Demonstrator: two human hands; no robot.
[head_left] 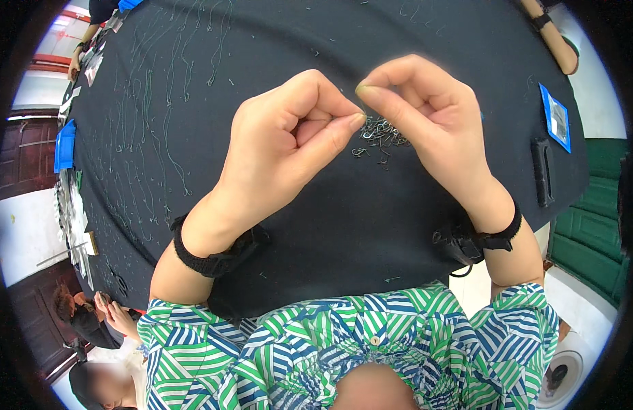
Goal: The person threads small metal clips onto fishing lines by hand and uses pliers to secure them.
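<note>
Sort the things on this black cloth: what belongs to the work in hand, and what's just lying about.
Likely in the work:
- small metal hooks, piled by the pinching left hand and right hand
- dark green threads, spread at left

Apparently lying about:
- blue-edged packet
- black oblong case

Small hooks (381, 135) partly hidden behind right hand (429, 109)

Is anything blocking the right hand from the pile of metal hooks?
Nothing visible stands between the right hand and the pile of metal hooks. In this view, the left hand has its fingertips near the pile's upper left edge.
</note>
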